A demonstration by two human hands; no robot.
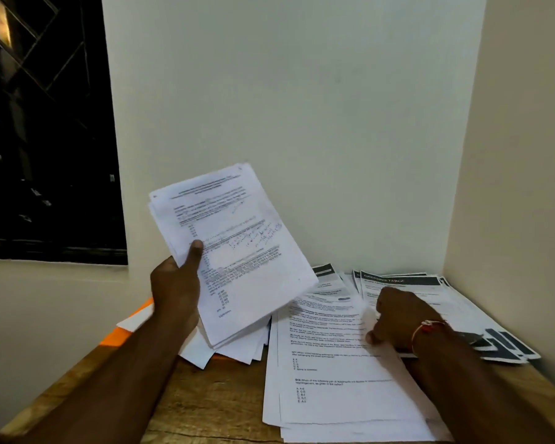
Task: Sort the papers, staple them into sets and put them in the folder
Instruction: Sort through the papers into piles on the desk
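Left hand (177, 283): raised over the table's 10 o'clock side, thumb and fingers clamped on a sheaf of printed papers (237, 251) that tilts upward.
Right hand (401, 318): knuckles up on the sheets at 2 o'clock, fingers bent down. It is blurred, so one cannot tell whether it pinches a sheet.
Question sheets (334, 379): flat pile on the table (205, 405), from centre to 5 o'clock.
Dark-headed sheets (407, 280): fanned at 2 o'clock, partly under the right hand.
Orange folder (116, 339): at 9 o'clock, under loose white sheets (196, 354).
Red thread (428, 326): round the right wrist.
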